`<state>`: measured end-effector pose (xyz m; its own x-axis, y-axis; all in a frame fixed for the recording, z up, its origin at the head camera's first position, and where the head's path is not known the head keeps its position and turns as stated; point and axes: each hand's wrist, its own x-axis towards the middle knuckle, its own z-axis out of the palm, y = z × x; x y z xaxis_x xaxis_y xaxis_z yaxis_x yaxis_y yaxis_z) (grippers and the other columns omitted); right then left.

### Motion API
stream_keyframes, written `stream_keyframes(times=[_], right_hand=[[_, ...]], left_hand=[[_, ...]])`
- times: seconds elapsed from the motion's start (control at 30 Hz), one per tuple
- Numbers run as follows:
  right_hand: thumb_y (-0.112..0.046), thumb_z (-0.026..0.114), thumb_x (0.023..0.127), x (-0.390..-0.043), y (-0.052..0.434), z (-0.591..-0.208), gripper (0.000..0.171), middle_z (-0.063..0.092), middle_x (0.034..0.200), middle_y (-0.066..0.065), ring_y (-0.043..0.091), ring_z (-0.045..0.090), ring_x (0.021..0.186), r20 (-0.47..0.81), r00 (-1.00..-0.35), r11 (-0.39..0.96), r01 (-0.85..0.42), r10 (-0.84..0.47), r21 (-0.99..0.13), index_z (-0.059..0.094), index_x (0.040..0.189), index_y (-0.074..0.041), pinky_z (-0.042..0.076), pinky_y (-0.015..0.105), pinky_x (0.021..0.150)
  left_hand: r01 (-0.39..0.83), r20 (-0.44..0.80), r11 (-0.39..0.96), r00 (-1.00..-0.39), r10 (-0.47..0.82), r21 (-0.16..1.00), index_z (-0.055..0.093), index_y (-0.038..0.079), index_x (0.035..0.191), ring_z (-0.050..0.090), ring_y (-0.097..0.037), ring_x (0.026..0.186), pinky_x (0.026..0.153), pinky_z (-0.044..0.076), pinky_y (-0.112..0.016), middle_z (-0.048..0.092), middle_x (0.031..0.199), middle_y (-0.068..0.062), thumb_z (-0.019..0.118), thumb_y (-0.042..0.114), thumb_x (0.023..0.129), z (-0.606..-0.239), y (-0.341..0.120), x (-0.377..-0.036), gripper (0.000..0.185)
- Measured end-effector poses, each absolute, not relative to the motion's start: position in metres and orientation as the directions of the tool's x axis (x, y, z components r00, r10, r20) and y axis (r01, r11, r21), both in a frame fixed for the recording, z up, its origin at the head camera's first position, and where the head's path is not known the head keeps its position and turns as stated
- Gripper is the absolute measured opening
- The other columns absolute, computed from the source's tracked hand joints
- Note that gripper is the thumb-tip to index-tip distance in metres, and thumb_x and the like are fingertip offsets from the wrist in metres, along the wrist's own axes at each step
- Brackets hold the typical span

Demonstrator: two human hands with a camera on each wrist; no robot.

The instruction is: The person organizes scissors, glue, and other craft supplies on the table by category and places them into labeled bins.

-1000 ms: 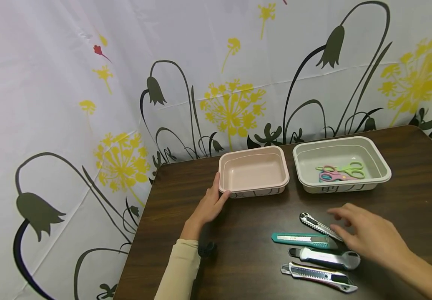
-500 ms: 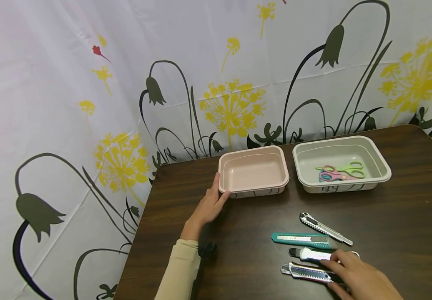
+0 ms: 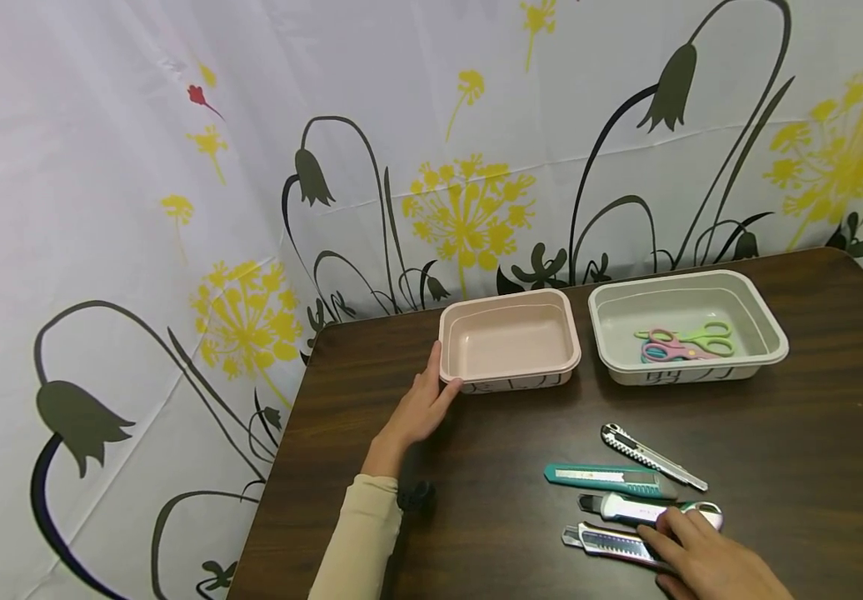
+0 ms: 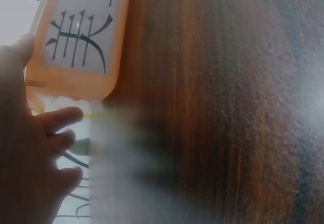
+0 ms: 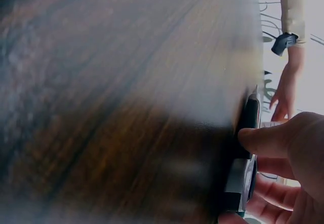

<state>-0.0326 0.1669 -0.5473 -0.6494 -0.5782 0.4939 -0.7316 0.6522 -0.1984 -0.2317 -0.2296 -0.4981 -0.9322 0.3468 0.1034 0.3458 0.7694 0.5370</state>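
My left hand (image 3: 420, 408) lies flat against the left end of an empty pink tray (image 3: 510, 379), fingers straight; the left wrist view shows that hand (image 4: 30, 148) beside the labelled tray wall (image 4: 81, 36). Several utility knives lie on the dark wooden table (image 3: 491, 467) at front right: a slim silver one (image 3: 649, 457), a teal one (image 3: 604, 477), a white one (image 3: 626, 508) and the nearest, silver and red (image 3: 607, 542). My right hand (image 3: 667, 533) covers the rear end of the nearest knife. In the right wrist view, its thumb (image 5: 268, 138) and fingers pinch the knife's dark body (image 5: 248, 117).
A grey tray (image 3: 772, 337) right of the pink one holds pink and green scissors (image 3: 682, 343). A flower-printed curtain (image 3: 177, 208) hangs behind and to the left of the table. The table's left edge runs just beside my left sleeve (image 3: 364, 533).
My right hand dropped from above the slim silver knife to the nearest knife, then settled its fingers on it. The left hand and both trays stayed put.
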Motion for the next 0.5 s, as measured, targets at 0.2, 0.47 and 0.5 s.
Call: stream_keyframes(times=[0.2,0.47,0.5], right_hand=[[-0.024,0.084,0.068,-0.0322,0.167,-0.5492,0.047,0.04,0.096,-0.009,0.007,0.037,0.08,0.401,-0.675,0.647,-0.728,-0.619,-0.226,0.067,0.111,-0.012,0.035,0.02,0.055],[-0.018,0.082,0.069,-0.0304,0.1657,-0.5475,0.046,0.041,0.096,-0.011,0.006,0.036,0.081,0.267,-0.727,0.656,-0.687,-0.633,-0.313,0.066,0.112,-0.015,0.037,0.02,0.056],[-0.018,0.082,0.069,-0.0308,0.1657,-0.5483,0.046,0.041,0.097,-0.011,0.006,0.036,0.081,0.279,-0.717,0.649,-0.697,-0.638,-0.307,0.065,0.112,-0.015,0.037,0.02,0.056]], left_hand=[[0.344,0.098,0.774,-0.933,0.347,0.533,-0.002,0.015,0.159,0.03,-0.025,0.143,0.115,0.017,-0.055,0.015,0.162,-0.003,0.039,0.051,0.103,-0.498,-0.2297,-0.2323,0.078],[0.343,0.1,0.777,-0.933,0.345,0.528,-0.001,0.015,0.159,0.03,-0.024,0.143,0.115,0.017,-0.055,0.015,0.162,-0.004,0.038,0.051,0.103,-0.4985,-0.2304,-0.2327,0.078],[0.343,0.099,0.776,-0.933,0.345,0.53,-0.001,0.015,0.159,0.03,-0.025,0.143,0.115,0.017,-0.056,0.015,0.162,-0.004,0.038,0.051,0.103,-0.4985,-0.2306,-0.2325,0.078]])
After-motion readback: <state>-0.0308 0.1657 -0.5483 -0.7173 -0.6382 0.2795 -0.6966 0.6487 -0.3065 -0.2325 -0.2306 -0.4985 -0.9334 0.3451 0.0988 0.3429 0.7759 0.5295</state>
